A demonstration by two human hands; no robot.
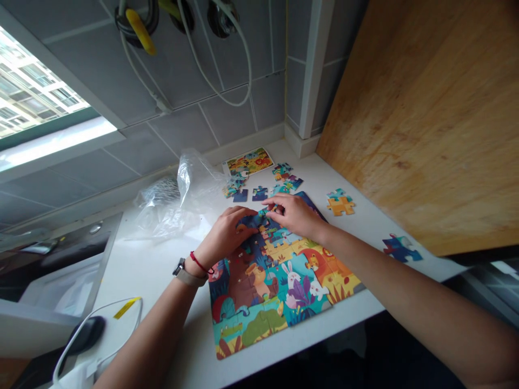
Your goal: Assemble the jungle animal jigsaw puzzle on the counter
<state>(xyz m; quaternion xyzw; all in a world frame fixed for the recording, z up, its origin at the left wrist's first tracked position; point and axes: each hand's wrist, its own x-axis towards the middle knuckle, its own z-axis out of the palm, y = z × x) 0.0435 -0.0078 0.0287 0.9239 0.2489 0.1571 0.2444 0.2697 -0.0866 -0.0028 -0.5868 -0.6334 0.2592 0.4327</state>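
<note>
A colourful jigsaw puzzle with cartoon animals lies on the white table, its lower part joined together. My left hand rests over its upper left, with thumb and fingers apart and stretched toward the top. At the upper part of the puzzle, my right hand has its thumb and fingers pinched on a small blue-green puzzle piece. The left fingertips are close to that piece; whether they touch it I cannot tell. My fingers partly cover the puzzle's top area.
Loose pieces lie beyond the puzzle, with more pieces and a dark blue piece on the right. A picture card and crumpled clear plastic are near the wall. A white cable loops at the left; a wooden panel borders the right.
</note>
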